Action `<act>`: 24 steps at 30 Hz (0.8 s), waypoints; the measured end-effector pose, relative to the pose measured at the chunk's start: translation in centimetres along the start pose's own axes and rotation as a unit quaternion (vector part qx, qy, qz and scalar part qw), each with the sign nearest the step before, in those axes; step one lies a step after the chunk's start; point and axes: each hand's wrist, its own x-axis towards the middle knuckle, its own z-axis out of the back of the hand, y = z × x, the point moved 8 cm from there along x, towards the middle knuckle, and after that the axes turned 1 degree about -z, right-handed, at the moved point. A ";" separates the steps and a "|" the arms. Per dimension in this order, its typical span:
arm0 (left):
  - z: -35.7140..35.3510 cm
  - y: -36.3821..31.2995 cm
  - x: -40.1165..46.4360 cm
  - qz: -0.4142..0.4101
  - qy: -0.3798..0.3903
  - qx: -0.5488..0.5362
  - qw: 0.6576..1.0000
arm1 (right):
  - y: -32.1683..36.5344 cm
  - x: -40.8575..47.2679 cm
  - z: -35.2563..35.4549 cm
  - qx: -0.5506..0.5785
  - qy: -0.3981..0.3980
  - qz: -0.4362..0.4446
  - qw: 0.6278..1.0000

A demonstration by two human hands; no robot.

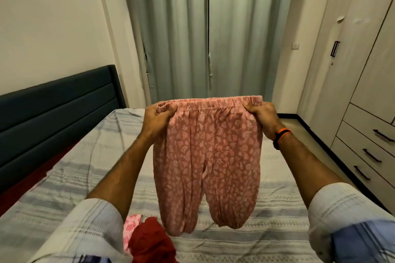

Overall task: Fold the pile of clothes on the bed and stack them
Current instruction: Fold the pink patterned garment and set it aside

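Clothes first: we've got a pair of pink floral pants (206,162) up in the air over the bed (275,205), held by the elastic waistband so both legs hang straight down, cuffs dangling just above the striped bedspread. Only one camera here, the head view, so that's all we're going on.

Our left hand (155,121) has its fingers (165,115) clenched on the left corner of the waistband, and our right hand (261,116) is pinching the right corner the same way. Both grips look firm, with the fabric stretched flat between them. There's an orange and black band (281,135) on the right wrist.

Down at the bottom edge, near us, sits what's left of the pile: a crumpled dark red garment (149,239) and a light pink printed piece (130,229) tucked beside it, touching it. Neither is folded.

Progress-wise, we'd say this is pretty early. No folded stack shows anywhere on the bed in this shot, though the lower edge of the frame cuts things off, so we can't rule one out. The pants are only shaken out, not folded yet. Still to do: fold these, then the red and pink ones, then stack.
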 end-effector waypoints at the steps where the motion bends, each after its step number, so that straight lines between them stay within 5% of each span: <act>1: -0.2 0.1 -0.1 0.037 0.018 -0.048 0.998 | 0.0 0.0 -0.2 0.048 0.028 -0.019 0.998; 4: -1.2 1.3 0.0 0.150 0.056 -0.140 0.977 | -0.8 0.5 0.0 0.057 0.017 -0.059 0.996; 7: -0.3 3.0 0.3 0.193 -0.036 -0.002 0.981 | -0.5 0.4 -0.1 -0.229 -0.092 -0.025 0.969; 9: -0.6 3.2 -0.2 0.179 -0.072 0.097 0.976 | 0.0 -0.8 -2.3 -0.303 -0.102 -0.004 0.947; 24: -7.6 -0.2 -3.0 0.086 -0.017 0.140 0.986 | -0.8 -2.4 -10.8 -0.358 0.012 0.092 0.929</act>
